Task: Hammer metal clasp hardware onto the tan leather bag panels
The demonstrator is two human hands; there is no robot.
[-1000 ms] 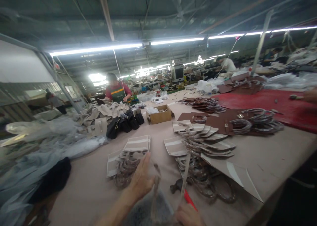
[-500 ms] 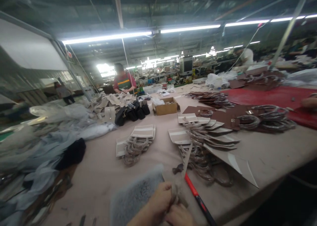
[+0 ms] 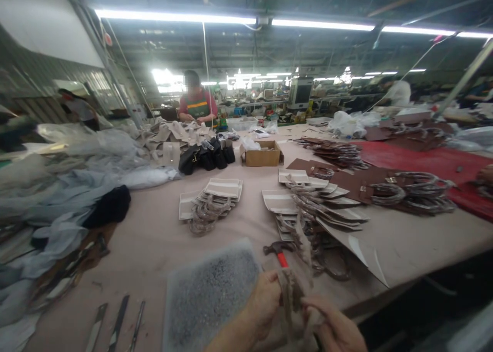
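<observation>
My left hand (image 3: 262,303) is closed on a taupe strap piece (image 3: 288,295) at the bottom centre. To its right, my right hand (image 3: 333,323) pinches another part of the same piece, which looks blurred. Behind the piece lies a hammer (image 3: 282,258) with a dark head and red handle, mostly covered. A speckled, translucent-edged slab (image 3: 211,290) rests on the table left of my hands. Beyond the hammer are stacked light panels (image 3: 281,200) with plastic-wrapped handles, and a smaller stack (image 3: 222,187) stands to the left.
Flat metal tools (image 3: 118,321) lie at the lower left beside heaped plastic sheeting (image 3: 73,172). Farther back are black pouches (image 3: 208,156), a cardboard box (image 3: 262,155) and brown panels (image 3: 346,182) near a red sheet (image 3: 423,159). A person (image 3: 198,103) stands across the table.
My hands have moved right and slightly apart, with the strap piece raised between them. The view has tilted down, showing more of the tools; the hammer handle is now largely hidden.
</observation>
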